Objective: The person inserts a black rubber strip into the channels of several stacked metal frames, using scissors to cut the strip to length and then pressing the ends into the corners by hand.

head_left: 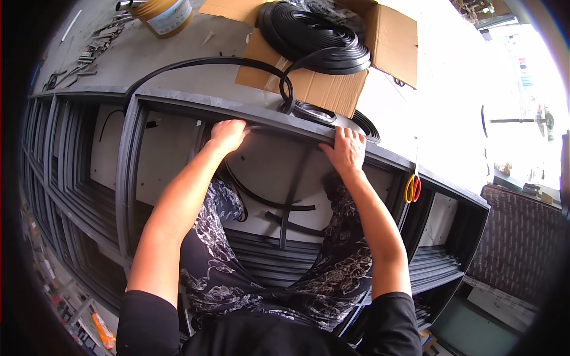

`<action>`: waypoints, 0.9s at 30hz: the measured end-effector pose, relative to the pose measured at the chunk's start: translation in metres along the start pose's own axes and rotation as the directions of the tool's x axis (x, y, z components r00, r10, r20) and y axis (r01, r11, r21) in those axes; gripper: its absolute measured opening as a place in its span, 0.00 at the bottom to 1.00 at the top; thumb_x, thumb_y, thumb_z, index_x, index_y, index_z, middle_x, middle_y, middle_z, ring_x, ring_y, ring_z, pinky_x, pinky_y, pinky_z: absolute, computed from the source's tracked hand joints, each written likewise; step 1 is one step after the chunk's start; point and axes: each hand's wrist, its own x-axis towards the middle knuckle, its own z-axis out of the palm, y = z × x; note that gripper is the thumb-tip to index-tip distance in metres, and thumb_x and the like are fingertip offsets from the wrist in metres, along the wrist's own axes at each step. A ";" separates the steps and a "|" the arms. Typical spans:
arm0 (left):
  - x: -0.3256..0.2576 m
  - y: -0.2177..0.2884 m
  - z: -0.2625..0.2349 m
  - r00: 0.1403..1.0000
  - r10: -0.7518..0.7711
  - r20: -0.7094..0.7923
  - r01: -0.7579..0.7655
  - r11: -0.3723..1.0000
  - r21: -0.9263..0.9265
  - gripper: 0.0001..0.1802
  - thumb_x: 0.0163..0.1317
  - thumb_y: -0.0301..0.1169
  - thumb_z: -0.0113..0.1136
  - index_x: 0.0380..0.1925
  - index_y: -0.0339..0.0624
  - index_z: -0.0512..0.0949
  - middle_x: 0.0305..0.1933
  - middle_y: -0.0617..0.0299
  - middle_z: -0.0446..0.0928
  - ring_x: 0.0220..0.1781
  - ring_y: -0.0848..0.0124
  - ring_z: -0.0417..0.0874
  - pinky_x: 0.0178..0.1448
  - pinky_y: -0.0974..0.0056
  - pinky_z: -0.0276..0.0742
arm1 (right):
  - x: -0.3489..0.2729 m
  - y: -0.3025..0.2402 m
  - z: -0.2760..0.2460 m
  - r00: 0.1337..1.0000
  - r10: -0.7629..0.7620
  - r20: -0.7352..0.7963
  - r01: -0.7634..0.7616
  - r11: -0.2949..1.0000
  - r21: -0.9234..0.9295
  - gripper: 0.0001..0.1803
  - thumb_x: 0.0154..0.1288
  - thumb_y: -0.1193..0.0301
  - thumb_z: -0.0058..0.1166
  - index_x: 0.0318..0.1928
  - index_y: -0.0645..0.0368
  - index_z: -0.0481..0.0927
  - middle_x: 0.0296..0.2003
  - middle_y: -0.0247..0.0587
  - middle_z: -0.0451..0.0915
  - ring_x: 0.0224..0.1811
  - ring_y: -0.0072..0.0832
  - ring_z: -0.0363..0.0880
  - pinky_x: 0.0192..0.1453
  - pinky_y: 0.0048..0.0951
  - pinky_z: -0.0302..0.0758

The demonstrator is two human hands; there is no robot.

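Note:
A grey metal frame [285, 123], divided by crossbars, lies across the view in front of me on a stack of similar frames. My left hand [228, 135] is closed at the inner edge of its far rail. Farther right along the same rail, my right hand [347, 148] curls its fingers over the top, with the thumb toward the inside. A long black rubber strip [208, 61] arches from the left crossbar back to a loop near the cardboard box. Whether any strip lies under my fingers is hidden.
Behind the frame, an open cardboard box [395, 44] holds a thick coil of black rubber strip [314, 38]. Orange-and-yellow-handled scissors [412, 188] hang at the rail to the right. A yellow bucket [166, 18] stands far left. Strip pieces [297, 225] lie inside the frame near my legs.

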 end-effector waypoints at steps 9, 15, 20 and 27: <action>0.003 0.004 0.001 0.999 -0.024 0.028 0.023 0.999 0.037 0.16 0.66 0.42 0.58 0.38 0.38 0.80 0.44 0.47 0.82 0.50 0.48 0.82 0.55 0.48 0.77 | 0.006 -0.035 0.006 0.988 0.035 -0.147 -0.026 0.998 0.065 0.32 0.46 0.50 0.72 0.44 0.58 0.77 0.43 0.39 0.79 0.54 0.36 0.74 0.69 0.46 0.59; 0.005 0.004 0.001 0.997 -0.055 0.060 0.053 0.998 0.035 0.17 0.67 0.42 0.57 0.45 0.40 0.80 0.49 0.46 0.81 0.53 0.47 0.80 0.57 0.48 0.76 | 0.011 -0.042 0.017 0.985 0.051 -0.164 -0.037 0.995 0.092 0.31 0.46 0.48 0.71 0.42 0.58 0.77 0.40 0.39 0.78 0.51 0.36 0.74 0.66 0.45 0.61; 0.001 0.012 -0.007 0.991 -0.103 0.086 0.100 0.994 0.046 0.17 0.67 0.42 0.57 0.45 0.39 0.80 0.49 0.46 0.81 0.53 0.46 0.80 0.57 0.48 0.76 | 0.008 -0.053 0.011 0.972 0.068 -0.226 -0.044 0.993 0.108 0.36 0.44 0.46 0.72 0.48 0.58 0.77 0.41 0.37 0.77 0.53 0.36 0.74 0.71 0.48 0.57; 0.004 0.009 -0.003 0.991 -0.092 0.092 0.085 0.993 0.082 0.17 0.67 0.41 0.56 0.45 0.38 0.80 0.48 0.44 0.81 0.53 0.46 0.80 0.57 0.47 0.76 | 0.018 -0.053 0.017 0.979 0.034 -0.201 -0.012 0.994 0.111 0.30 0.43 0.47 0.72 0.38 0.56 0.77 0.37 0.38 0.78 0.48 0.37 0.75 0.63 0.44 0.64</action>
